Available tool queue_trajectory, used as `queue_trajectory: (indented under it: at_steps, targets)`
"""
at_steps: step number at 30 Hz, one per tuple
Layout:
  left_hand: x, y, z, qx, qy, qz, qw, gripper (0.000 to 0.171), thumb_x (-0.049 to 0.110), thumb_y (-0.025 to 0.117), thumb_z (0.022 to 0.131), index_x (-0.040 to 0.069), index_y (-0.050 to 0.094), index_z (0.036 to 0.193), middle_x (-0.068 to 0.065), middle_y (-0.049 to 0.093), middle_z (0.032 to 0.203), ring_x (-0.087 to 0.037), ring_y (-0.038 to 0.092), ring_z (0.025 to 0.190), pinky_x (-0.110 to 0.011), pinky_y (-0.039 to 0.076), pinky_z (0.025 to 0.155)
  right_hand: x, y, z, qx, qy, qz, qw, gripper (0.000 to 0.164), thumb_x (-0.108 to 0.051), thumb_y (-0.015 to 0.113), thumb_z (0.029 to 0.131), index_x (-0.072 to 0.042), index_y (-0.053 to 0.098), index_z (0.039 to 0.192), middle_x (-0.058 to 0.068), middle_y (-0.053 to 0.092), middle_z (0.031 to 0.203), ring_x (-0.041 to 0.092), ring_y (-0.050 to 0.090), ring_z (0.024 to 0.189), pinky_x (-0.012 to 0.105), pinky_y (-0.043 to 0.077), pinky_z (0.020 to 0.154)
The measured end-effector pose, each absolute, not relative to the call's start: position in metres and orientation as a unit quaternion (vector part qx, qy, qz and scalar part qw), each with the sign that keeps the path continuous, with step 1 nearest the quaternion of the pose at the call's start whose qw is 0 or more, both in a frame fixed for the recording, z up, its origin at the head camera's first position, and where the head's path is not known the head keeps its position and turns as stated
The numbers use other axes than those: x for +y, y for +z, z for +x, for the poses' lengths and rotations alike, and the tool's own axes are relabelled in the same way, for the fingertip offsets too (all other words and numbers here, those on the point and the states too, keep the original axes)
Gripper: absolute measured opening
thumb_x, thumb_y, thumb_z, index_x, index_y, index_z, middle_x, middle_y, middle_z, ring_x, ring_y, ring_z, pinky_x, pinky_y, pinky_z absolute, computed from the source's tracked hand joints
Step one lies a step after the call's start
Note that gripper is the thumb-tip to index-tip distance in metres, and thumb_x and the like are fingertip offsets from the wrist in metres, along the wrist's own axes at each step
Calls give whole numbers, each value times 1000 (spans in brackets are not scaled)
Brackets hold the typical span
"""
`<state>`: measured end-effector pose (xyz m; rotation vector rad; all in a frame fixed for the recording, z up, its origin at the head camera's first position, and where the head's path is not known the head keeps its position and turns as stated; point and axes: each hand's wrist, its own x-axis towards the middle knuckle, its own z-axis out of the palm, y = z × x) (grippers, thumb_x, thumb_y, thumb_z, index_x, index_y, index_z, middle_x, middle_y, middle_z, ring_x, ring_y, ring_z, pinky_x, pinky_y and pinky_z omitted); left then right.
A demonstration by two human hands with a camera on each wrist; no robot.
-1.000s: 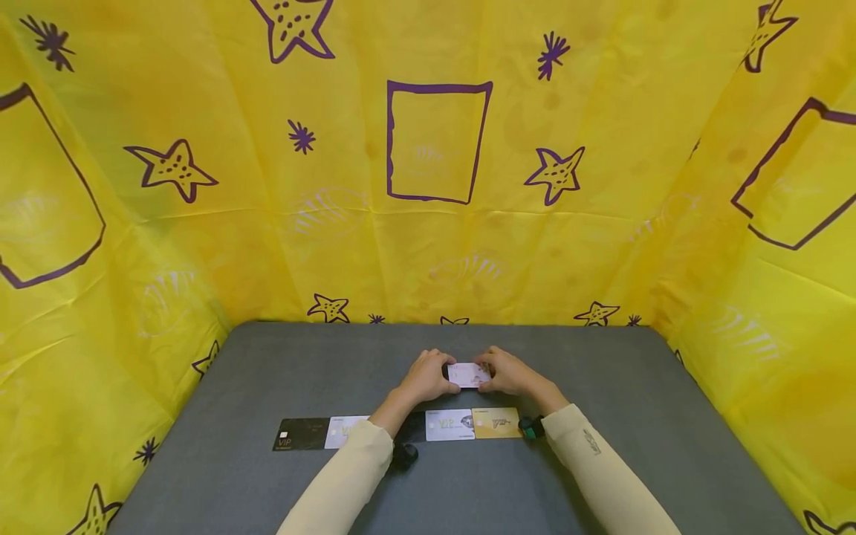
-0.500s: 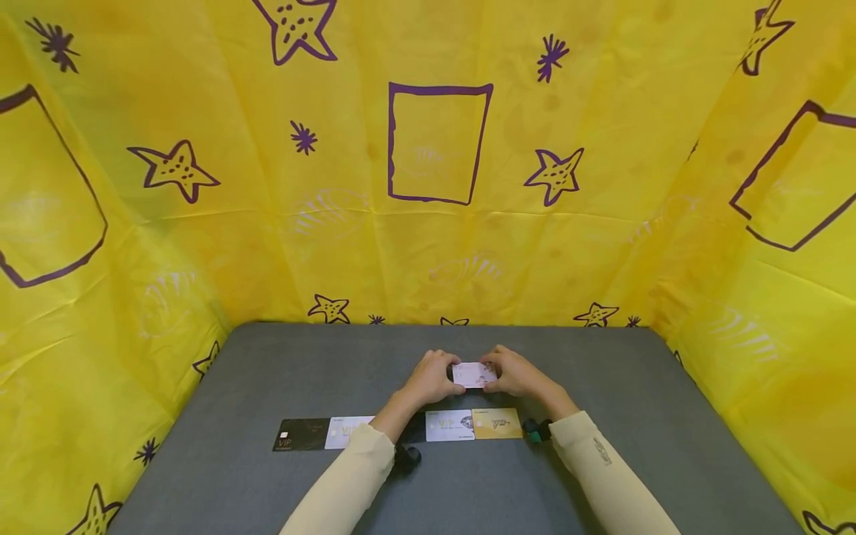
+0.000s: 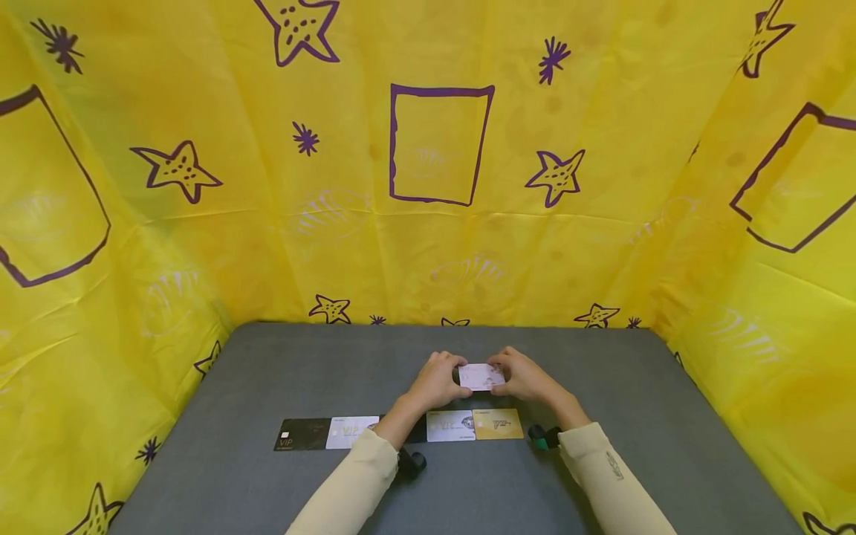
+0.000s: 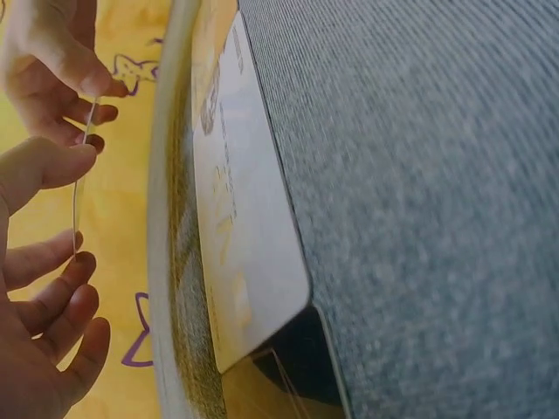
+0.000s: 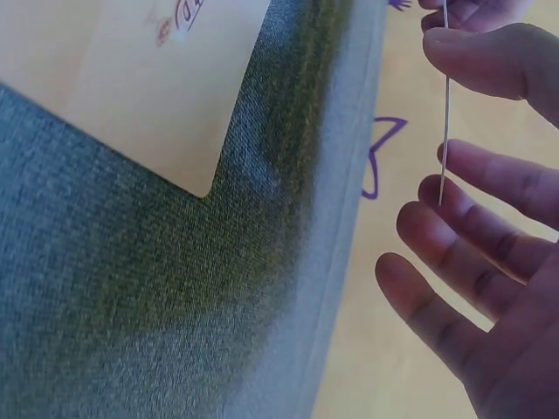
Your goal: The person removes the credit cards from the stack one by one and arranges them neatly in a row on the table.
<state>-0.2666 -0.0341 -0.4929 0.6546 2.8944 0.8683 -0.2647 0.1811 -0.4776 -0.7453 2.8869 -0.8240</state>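
Observation:
Both hands hold one pale pinkish-white card (image 3: 478, 377) above the far part of the table. My left hand (image 3: 438, 380) pinches its left end between thumb and fingers, and my right hand (image 3: 527, 375) pinches the right end the same way. Seen edge-on in the left wrist view, the card (image 4: 77, 205) is a thin line between the fingertips. Nearer to me lies a row of cards: a black card (image 3: 302, 434) at the left, a white VIP card (image 3: 351, 431), a dark card mostly behind my left forearm, another white VIP card (image 3: 450, 426) and a gold card (image 3: 498, 424).
The row lies flat on a grey cloth-covered table (image 3: 267, 490). A yellow curtain (image 3: 441, 253) with purple starfish drawings encloses its back and sides. Dark wrist straps with small devices show below each hand, the right one (image 3: 538, 437) close to the gold card.
Both hands have shifted slightly to the right with the pale card between them. The cards in the row have stayed in place.

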Motion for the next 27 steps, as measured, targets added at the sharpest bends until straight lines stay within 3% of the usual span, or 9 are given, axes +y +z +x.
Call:
queue_trajectory:
  at_steps: [9,27]
  targets:
    - [-28,-490,-261,936,280,211,15,54,34,83,75,11,66,122,-7,60,115,-23,51,106,-39,46,89,188,-476,-258,932,-281,-227,23,47,-15,82,73,1,67,114,11,58,105,23,57,90,37,48,79]
    - [-12,-488,-245,936,275,217,27,54,34,82,76,13,66,122,-3,60,113,-19,51,105,-33,47,87,206,-477,-240,936,-282,-206,31,47,-16,83,74,-1,66,115,9,58,105,24,56,92,37,47,77]
